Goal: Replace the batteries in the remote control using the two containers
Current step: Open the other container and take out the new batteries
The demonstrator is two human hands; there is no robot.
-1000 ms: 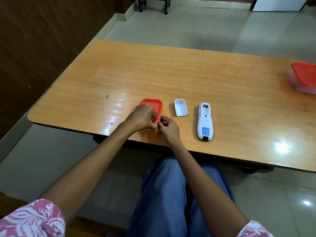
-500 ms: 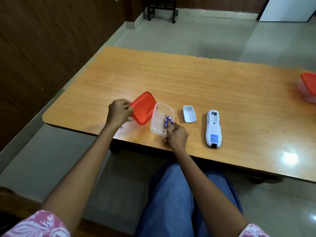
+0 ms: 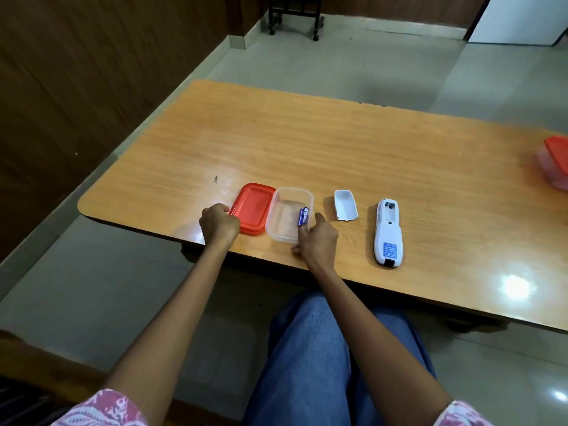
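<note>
An open clear container (image 3: pixel 287 233) stands near the table's front edge with two blue batteries (image 3: pixel 302 216) lying inside along its right wall. Its red lid (image 3: pixel 253 209) lies flat on the table just left of it, and my left hand (image 3: pixel 219 224) grips the lid's left edge. My right hand (image 3: pixel 318 241) pinches the container's near right corner, index finger raised. Further right, the white remote (image 3: pixel 388 238) lies face down with its battery compartment open and empty. The white battery cover (image 3: pixel 345 205) lies between container and remote.
A second clear container with a red lid (image 3: pixel 556 164) sits at the far right edge of the wooden table (image 3: pixel 338 142). A dark wood wall runs along the left. My legs in blue jeans are under the table's front edge.
My left hand has lifted the red lid off the container, carried it left and laid it flat on the table. My right hand stayed at the container, where the batteries now show.
</note>
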